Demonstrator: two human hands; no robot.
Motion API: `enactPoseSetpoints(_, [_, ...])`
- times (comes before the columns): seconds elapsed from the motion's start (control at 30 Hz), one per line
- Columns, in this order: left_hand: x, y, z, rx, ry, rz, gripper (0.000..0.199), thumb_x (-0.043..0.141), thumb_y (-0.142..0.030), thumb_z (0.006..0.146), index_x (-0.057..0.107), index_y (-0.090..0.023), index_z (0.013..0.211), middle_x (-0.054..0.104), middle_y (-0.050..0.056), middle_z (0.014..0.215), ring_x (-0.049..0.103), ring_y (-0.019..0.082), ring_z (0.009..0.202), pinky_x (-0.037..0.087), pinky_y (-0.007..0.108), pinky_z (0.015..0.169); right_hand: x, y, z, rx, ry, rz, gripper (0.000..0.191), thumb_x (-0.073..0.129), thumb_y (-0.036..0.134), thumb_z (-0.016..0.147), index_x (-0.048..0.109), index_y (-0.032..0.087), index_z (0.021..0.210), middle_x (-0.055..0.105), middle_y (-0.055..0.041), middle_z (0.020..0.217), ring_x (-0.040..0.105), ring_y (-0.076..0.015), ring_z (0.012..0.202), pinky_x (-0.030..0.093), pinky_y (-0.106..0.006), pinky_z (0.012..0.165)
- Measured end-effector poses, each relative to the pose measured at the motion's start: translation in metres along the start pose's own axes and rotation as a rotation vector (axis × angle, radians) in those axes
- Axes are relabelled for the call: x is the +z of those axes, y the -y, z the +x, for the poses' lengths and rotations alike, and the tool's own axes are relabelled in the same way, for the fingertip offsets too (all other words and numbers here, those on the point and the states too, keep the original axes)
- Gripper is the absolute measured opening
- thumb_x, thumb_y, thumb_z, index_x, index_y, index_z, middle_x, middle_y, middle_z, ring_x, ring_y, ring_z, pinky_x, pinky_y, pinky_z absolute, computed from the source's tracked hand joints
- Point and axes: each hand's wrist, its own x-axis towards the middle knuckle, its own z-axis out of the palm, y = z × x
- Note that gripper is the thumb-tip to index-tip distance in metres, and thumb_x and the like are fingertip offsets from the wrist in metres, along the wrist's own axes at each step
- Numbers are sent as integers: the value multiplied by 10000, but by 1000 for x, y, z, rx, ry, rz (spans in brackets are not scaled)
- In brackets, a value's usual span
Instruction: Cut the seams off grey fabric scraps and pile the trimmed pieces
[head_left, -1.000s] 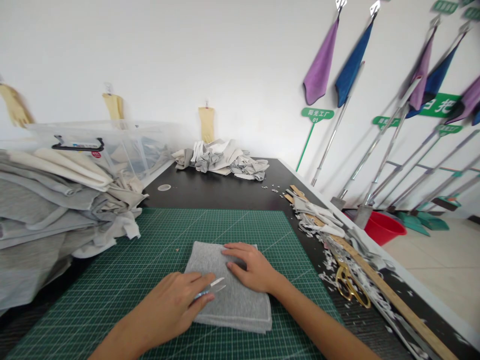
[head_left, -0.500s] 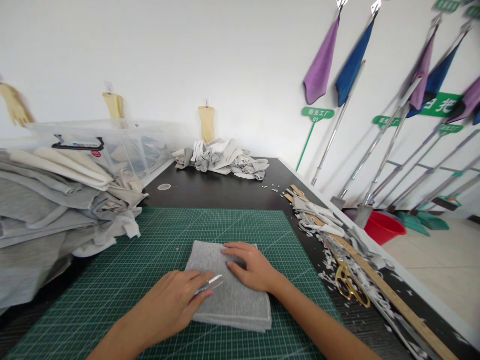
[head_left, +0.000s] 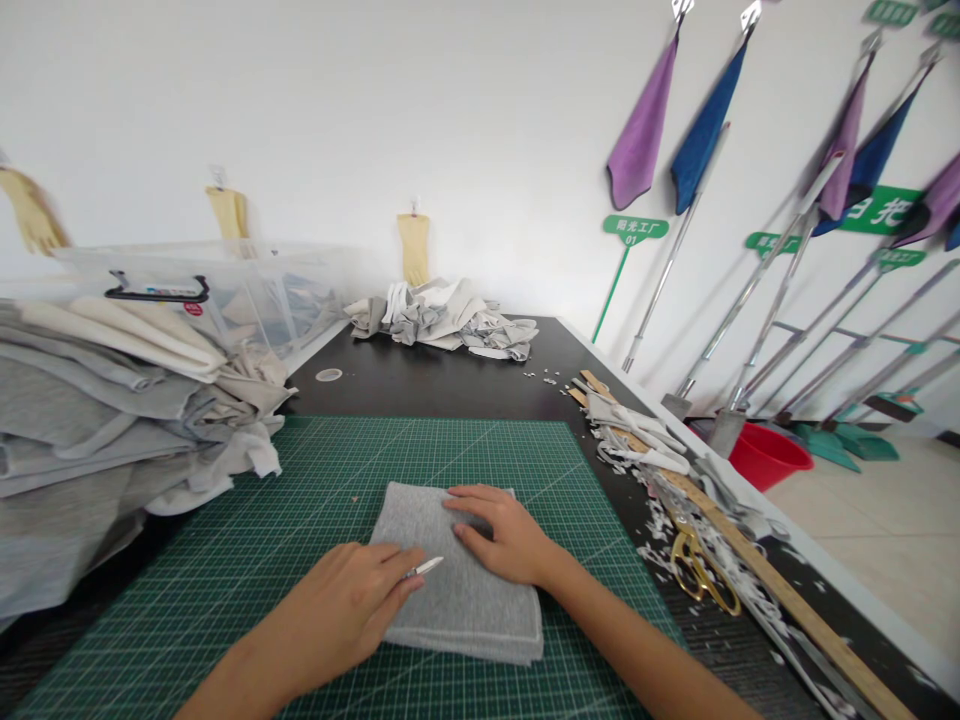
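Observation:
A stack of grey fabric (head_left: 465, 610) lies on the green cutting mat (head_left: 480, 450). My left hand (head_left: 360, 595) is closed around small thread snips (head_left: 427, 567), whose pointed blades stick out over the fabric and look closed. Most of the snips' body is hidden by my fingers. On the upper right part of the fabric, my right hand (head_left: 502, 535) rests flat with its fingers spread and holds nothing.
Grey fabric pieces (head_left: 112, 420) are heaped at the left by a clear plastic box (head_left: 255, 300). More cloth (head_left: 450, 315) lies at the back. Gold-handled scissors (head_left: 697, 575), a wooden ruler (head_left: 780, 590) and scraps lie along the right edge.
The blades of the snips in my left hand were apart and now look closed together. My right hand and the fabric have hardly moved.

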Motion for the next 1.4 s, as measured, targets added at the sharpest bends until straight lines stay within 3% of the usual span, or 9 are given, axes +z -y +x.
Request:
enactPoseSetpoints(0.27, [0,1,0,0,-11,17,329,406,-399,999,532,-280,1278,676,43,1124,669,257,914,521,394,762,1,-2,1,2,-2,-4,358,564,275,897,617,259,1251,601,-46,1340,540,-205,1243,380,-410,1085])
enactPoseSetpoints(0.43, [0,0,0,7,7,11,313,358,-334,1017,546,-291,1265,693,23,1054,674,235,873,520,387,767,1,-2,0,8,5,-5,365,560,278,899,607,265,1262,595,-45,1346,536,-200,1248,367,-415,1098])
enactPoseSetpoints(0.63, [-1,-1,-2,18,-52,24,330,420,-367,997,522,-292,1301,682,37,1098,676,227,870,521,358,776,1,-1,0,1,1,0,368,558,278,900,605,258,1264,598,-51,1342,540,-208,1244,371,-427,1094])
enactPoseSetpoints(0.83, [-2,-2,-1,21,-32,26,312,369,-310,1012,569,-268,1248,699,31,980,675,215,807,512,342,729,1,0,0,5,-5,4,361,561,275,898,612,258,1255,601,-50,1338,542,-215,1240,384,-437,1081])
enactPoseSetpoints(1.03, [-2,-1,-1,2,-33,23,316,412,-380,997,542,-281,1268,678,46,1113,669,253,899,516,388,764,2,-2,0,-3,-7,6,366,562,278,899,607,256,1262,601,-55,1337,540,-212,1244,377,-436,1091])
enactPoseSetpoints(1.23, [-2,-1,0,11,0,18,314,344,-326,1021,558,-286,1246,697,29,1017,674,229,840,514,374,756,2,-2,0,-1,-6,6,364,567,272,896,612,258,1257,603,-53,1334,546,-212,1237,386,-431,1084])
enactPoseSetpoints(1.4, [0,2,-1,7,-39,38,336,414,-383,999,510,-291,1308,666,53,1161,669,248,907,515,378,770,1,0,0,-3,-11,8,359,562,275,898,616,258,1252,607,-54,1330,548,-217,1235,388,-443,1081])
